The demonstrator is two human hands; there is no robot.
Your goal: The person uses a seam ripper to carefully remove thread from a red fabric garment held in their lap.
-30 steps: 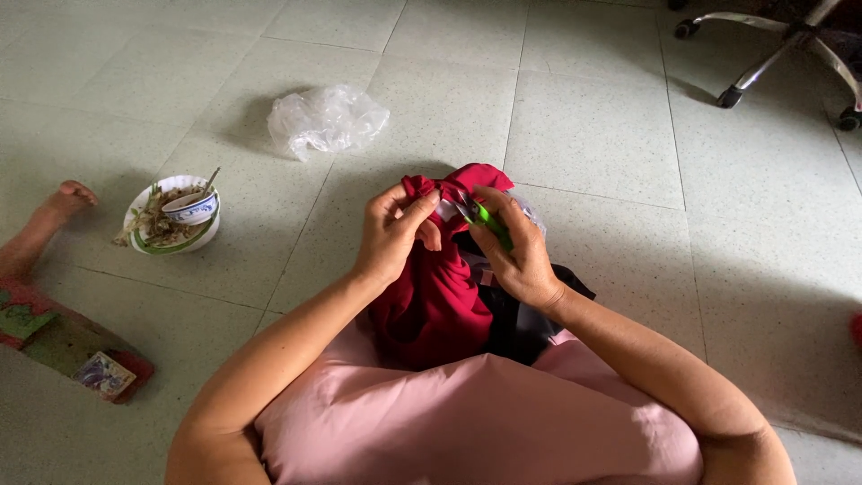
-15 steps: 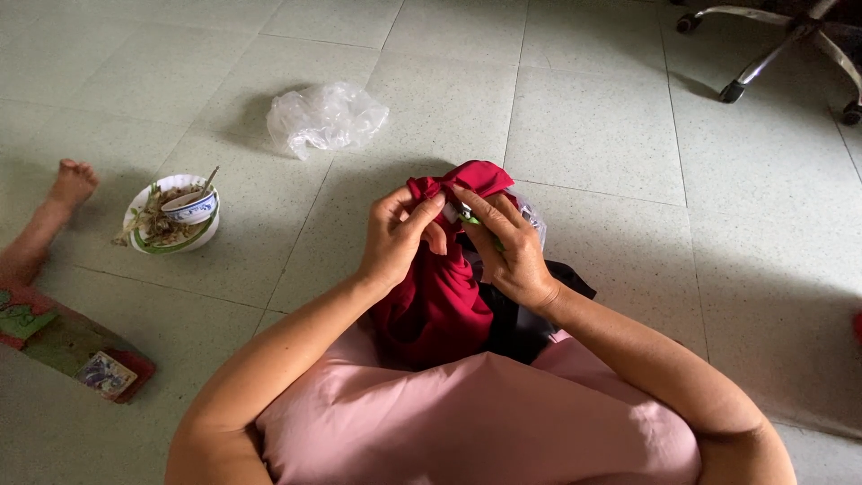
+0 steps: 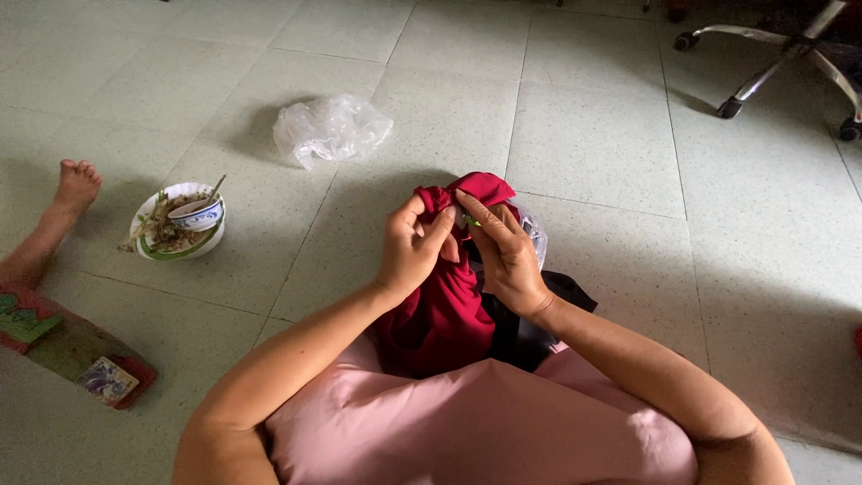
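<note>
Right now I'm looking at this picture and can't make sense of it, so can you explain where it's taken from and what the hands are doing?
No machine here: a head-worn camera looks down at the wearer's own arms. The left hand and right hand both pinch a dark red cloth bunched over the lap; something small and green shows at the right fingers. On the tiled floor lie a crumpled clear plastic bag and a plate with a small bowl. Another person's foot shows at the left, a chair base top right.
</note>
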